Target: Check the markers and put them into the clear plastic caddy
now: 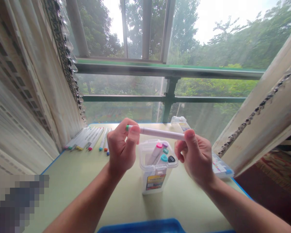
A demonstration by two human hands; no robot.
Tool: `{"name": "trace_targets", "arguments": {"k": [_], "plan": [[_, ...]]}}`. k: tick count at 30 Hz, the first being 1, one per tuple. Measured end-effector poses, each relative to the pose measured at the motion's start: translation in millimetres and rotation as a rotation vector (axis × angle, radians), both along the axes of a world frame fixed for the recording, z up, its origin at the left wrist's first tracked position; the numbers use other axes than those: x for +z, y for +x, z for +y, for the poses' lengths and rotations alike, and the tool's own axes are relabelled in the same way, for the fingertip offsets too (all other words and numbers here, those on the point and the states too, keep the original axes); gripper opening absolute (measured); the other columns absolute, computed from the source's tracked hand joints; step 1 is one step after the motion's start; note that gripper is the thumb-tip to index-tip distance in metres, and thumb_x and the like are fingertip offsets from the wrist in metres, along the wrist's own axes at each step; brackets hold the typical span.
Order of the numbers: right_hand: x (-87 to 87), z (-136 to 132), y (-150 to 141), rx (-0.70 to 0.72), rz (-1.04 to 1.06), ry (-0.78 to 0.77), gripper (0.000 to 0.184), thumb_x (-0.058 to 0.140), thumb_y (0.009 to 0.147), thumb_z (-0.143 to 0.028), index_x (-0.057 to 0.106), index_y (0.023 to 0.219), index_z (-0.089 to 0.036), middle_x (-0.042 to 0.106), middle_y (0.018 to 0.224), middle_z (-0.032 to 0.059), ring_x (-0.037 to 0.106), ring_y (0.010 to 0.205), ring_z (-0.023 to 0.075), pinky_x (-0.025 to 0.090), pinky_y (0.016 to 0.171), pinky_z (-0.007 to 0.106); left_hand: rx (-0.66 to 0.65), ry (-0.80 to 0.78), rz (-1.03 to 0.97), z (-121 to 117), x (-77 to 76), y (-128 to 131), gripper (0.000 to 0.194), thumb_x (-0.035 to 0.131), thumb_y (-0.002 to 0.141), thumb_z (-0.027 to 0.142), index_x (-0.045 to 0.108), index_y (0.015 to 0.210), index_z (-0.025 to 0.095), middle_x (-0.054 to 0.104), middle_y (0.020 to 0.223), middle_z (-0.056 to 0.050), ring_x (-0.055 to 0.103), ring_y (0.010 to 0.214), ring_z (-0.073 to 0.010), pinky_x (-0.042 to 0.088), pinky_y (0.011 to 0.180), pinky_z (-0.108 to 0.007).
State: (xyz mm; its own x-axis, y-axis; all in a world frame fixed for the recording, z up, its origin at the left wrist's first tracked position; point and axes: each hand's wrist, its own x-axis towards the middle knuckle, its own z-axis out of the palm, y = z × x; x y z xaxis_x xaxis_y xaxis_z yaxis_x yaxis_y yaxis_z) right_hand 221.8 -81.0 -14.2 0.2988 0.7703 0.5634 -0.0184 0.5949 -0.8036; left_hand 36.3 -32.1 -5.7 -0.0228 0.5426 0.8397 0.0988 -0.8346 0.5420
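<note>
A white marker (160, 132) with a green end lies level in the air, held between both hands. My left hand (122, 145) pinches its green capped end. The opposite end sits between the thumb and fingers of my right hand (196, 152). Just below the marker, a clear plastic box (146, 181) stands upright on the table, with a yellow and dark label on its front. Inside it are several markers (157, 150) with pink, purple, teal and black ends, the black one reading 120.
Several white markers (95, 139) lie in a row at the table's left edge. A clear lid-like piece (180, 121) is at the back. On the right sits a flat clear case (221, 168). A blue tray (145, 225) shows at the front of the pale table (121, 197). Curtains flank the window.
</note>
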Motion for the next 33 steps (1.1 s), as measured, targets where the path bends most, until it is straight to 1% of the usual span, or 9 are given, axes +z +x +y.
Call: {"name": "trace_targets", "arguments": {"k": [6,9,13,16,18,21,24,28,33], "plan": [[-2.3,0,1,-0.004,-0.026,-0.026,0.071,0.062,0.092,-0.069,0.057,0.043,-0.018,0.049,0.034,0.0019,0.042,0.031,0.0083,0.029,0.032,0.021,0.008,0.005,-0.021,2,-1.7,1,0.039,0.055,0.103,0.046,0.056,0.075,0.020,0.044,0.052,0.005,0.038,0.047,-0.0093,0.027,0.048,-0.027],[-3.7,4,2,-0.001,-0.005,-0.062,0.071,0.058,0.094,-0.069,0.059,0.046,-0.017,0.050,0.036,0.0020,0.042,0.031,0.0081,0.027,0.031,0.021,0.030,-0.006,-0.030,4,-3.0,1,0.039,0.056,0.103,0.047,0.056,0.074,0.020,0.042,0.052,0.006,0.036,0.046,-0.0084,0.026,0.048,-0.026],[-4.0,9,3,0.070,0.055,-0.074,0.055,0.059,0.096,-0.063,0.071,0.073,-0.015,0.058,0.050,0.0002,0.046,0.036,0.0079,0.031,0.035,0.020,0.046,0.001,-0.019,4,-2.9,2,0.040,0.058,0.103,0.045,0.054,0.072,0.019,0.041,0.051,0.006,0.035,0.045,-0.0072,0.024,0.046,-0.025],[-3.2,10,4,0.092,0.060,-0.060,0.036,0.067,0.095,-0.054,0.072,0.094,-0.018,0.063,0.063,-0.0018,0.047,0.041,0.0060,0.031,0.037,0.018,0.055,0.019,0.011,2,-1.3,2,0.039,0.059,0.103,0.042,0.054,0.071,0.019,0.042,0.050,0.007,0.036,0.045,-0.0069,0.025,0.045,-0.024],[-2.7,9,4,0.098,0.056,-0.058,0.029,0.072,0.093,-0.047,0.071,0.100,-0.019,0.062,0.069,-0.0030,0.046,0.043,0.0045,0.030,0.038,0.017,0.064,0.048,0.023,1,0.7,2,0.036,0.060,0.102,0.039,0.056,0.073,0.019,0.044,0.051,0.007,0.037,0.045,-0.0067,0.026,0.045,-0.023],[-2.7,9,3,0.133,0.085,-0.093,0.025,0.074,0.092,-0.042,0.068,0.102,-0.021,0.059,0.073,-0.0046,0.042,0.045,0.0033,0.028,0.038,0.017,0.100,0.134,0.057,-2,5.1,2,0.032,0.065,0.099,0.034,0.058,0.073,0.018,0.046,0.052,0.007,0.038,0.047,-0.0061,0.029,0.046,-0.021],[-3.6,10,2,0.166,0.134,-0.163,0.024,0.073,0.092,-0.041,0.065,0.103,-0.021,0.054,0.071,-0.0059,0.041,0.046,0.0043,0.030,0.040,0.018,0.143,0.193,0.099,-5,9.0,2,0.032,0.071,0.094,0.031,0.059,0.068,0.017,0.046,0.051,0.007,0.038,0.048,-0.0057,0.029,0.046,-0.020],[-4.8,11,1,0.171,0.133,-0.226,0.027,0.070,0.092,-0.042,0.062,0.107,-0.021,0.045,0.061,-0.0087,0.038,0.047,0.0068,0.032,0.042,0.019,0.152,0.191,0.107,-6,10.7,3,0.035,0.076,0.089,0.032,0.058,0.063,0.017,0.043,0.049,0.007,0.037,0.046,-0.0053,0.028,0.044,-0.020],[-6.0,12,1,0.189,0.115,-0.265,0.031,0.068,0.092,-0.046,0.059,0.109,-0.021,0.043,0.055,-0.0098,0.037,0.046,0.0086,0.031,0.042,0.019,0.142,0.182,0.104,-7,10.9,3,0.035,0.078,0.087,0.032,0.059,0.062,0.017,0.043,0.048,0.008,0.036,0.044,-0.0049,0.028,0.042,-0.019]]}}
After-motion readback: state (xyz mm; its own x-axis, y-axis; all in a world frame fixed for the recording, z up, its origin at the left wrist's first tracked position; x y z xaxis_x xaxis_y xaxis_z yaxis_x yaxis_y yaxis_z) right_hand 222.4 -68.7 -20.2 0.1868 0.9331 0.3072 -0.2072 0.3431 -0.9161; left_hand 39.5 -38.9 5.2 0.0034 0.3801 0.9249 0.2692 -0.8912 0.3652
